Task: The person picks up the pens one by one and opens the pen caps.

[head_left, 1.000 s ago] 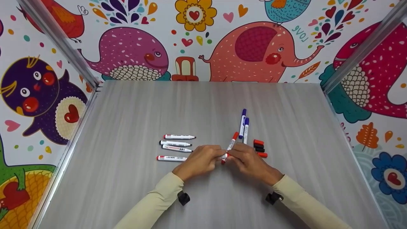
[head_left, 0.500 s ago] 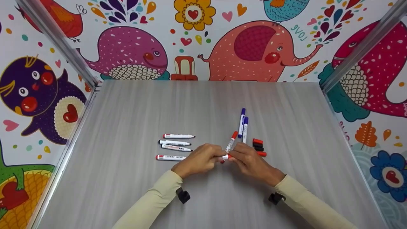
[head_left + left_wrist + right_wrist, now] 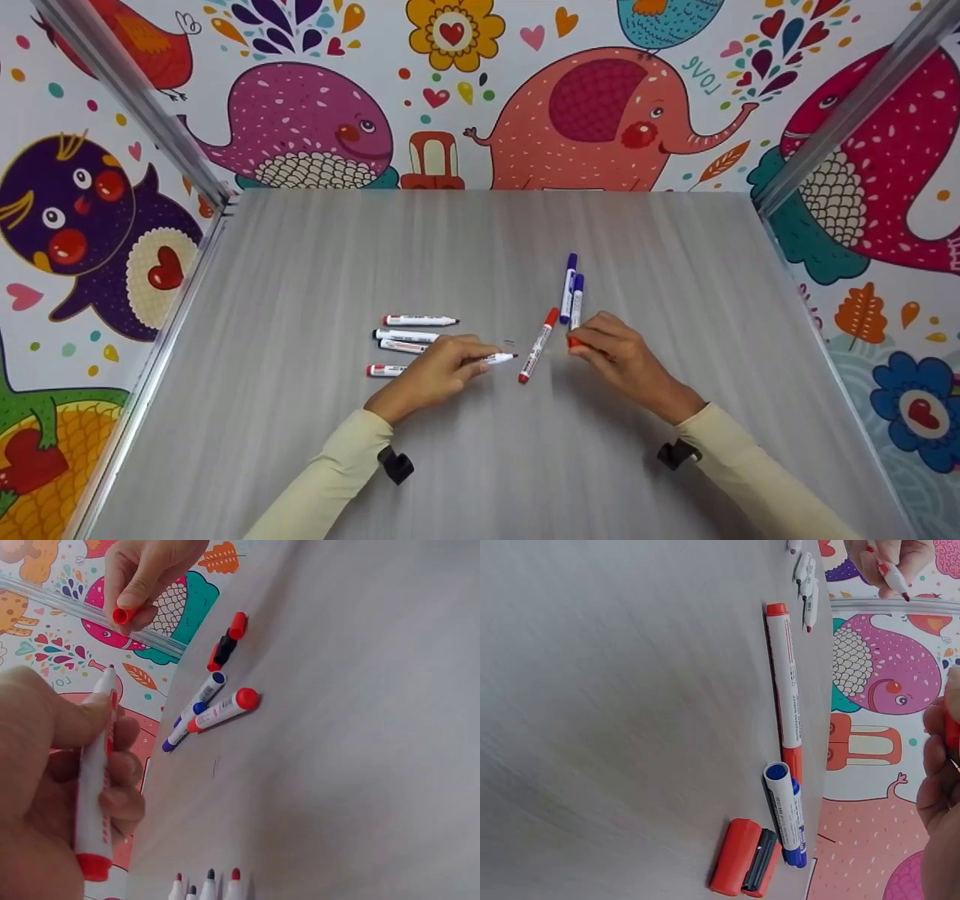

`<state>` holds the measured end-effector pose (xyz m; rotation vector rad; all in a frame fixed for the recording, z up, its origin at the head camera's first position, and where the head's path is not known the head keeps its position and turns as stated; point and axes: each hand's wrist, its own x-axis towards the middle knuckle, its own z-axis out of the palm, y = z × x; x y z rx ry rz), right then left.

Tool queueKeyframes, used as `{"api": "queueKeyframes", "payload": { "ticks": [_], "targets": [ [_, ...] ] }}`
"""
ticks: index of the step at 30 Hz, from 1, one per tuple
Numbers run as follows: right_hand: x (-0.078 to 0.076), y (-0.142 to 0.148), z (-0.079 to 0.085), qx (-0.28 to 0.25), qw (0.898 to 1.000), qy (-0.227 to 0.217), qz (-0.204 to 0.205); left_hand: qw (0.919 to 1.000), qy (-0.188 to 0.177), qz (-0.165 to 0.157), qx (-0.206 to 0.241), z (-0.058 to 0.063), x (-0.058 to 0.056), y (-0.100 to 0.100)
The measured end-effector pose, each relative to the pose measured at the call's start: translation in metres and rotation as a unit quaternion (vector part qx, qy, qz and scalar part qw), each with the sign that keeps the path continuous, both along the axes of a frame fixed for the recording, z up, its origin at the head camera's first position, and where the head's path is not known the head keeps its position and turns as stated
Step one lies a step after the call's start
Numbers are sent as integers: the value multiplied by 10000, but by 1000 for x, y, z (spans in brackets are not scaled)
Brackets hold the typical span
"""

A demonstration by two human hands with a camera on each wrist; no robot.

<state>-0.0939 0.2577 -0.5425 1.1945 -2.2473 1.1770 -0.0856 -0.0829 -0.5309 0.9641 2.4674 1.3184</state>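
My left hand point(image 3: 442, 371) grips a white marker point(image 3: 94, 780) with a red end plug; its dark red nib is bare and points away from the palm. In the head view most of its barrel is behind my fingers. To the right, my right hand point(image 3: 630, 360) pinches a red cap point(image 3: 574, 341) between thumb and fingers, its hollow end showing in the left wrist view. On the table between the hands lies a capped red marker point(image 3: 538, 346), slanted, touched by neither. Two capped blue markers point(image 3: 568, 289) lie just beyond my right hand.
Several uncapped markers point(image 3: 420, 321) lie in a rough row at the left, partly covered by my left hand. Loose red caps point(image 3: 735, 856) and a black cap point(image 3: 760, 860) sit together, hidden by my right hand in the head view. Printed walls point(image 3: 585, 120) border the grey table point(image 3: 337, 255).
My hands, together at the marker before, have moved apart. The red cap has come off and gone right with my right hand, while the bared marker has moved left in my left hand.
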Motion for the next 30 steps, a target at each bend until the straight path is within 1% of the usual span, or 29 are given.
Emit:
{"api": "queueKeyframes", "payload": {
  "ticks": [4, 8, 15, 21, 24, 30],
  "targets": [
    [3, 2, -3, 203, 9995, -219, -122, 9997, 121, 26, -217, 1, 0, -1],
    [4, 3, -4, 314, 9985, -347, -296, 9993, 193, 164, -262, 2, 0, -3],
    [1, 6, -8, 116, 9971, -705, -269, 9972, 550, 427, -286, 3, -3, -9],
    [0, 11, -11, 117, 9964, -765, -347, 9955, 758, 504, -256, 2, -8, -16],
    [-2, 13, -12, 229, 9964, -731, -359, 9954, 753, 519, -287, 0, -11, -20],
    [-7, 19, -17, 372, 9943, -870, -481, 9961, 540, 638, -272, -4, -15, -28]
  ]
}}
